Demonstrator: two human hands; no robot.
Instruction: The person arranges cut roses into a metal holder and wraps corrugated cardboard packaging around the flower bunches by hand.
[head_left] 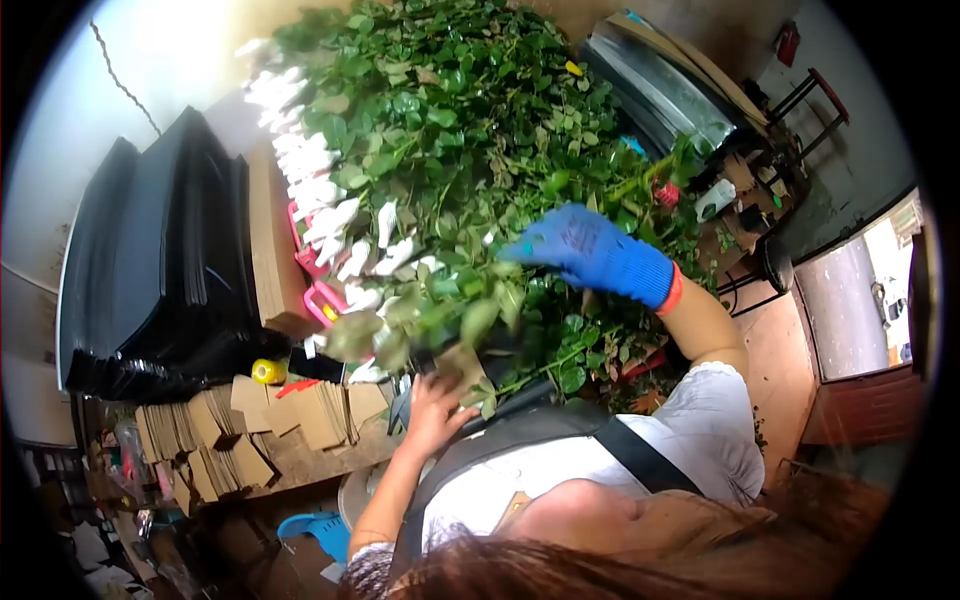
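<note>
- Lying in a heap beyond both hands, the leafy stems (450, 125) look glossy deep green, some leaves duller, with white-covered ends (387, 225) past the left hand.
- Right hand (577, 248), blue-gloved, curls over foliage; its grip cannot be told.
- Left hand (432, 405), bare, bends its fingers against brown cardboard (466, 368).
- Blurred leaves (478, 325) between both.

Heaped leafy stems (450, 115), cardboard pieces (322, 415) and stacked black sheets (185, 235) suggest a flower-packing workshop.
</note>
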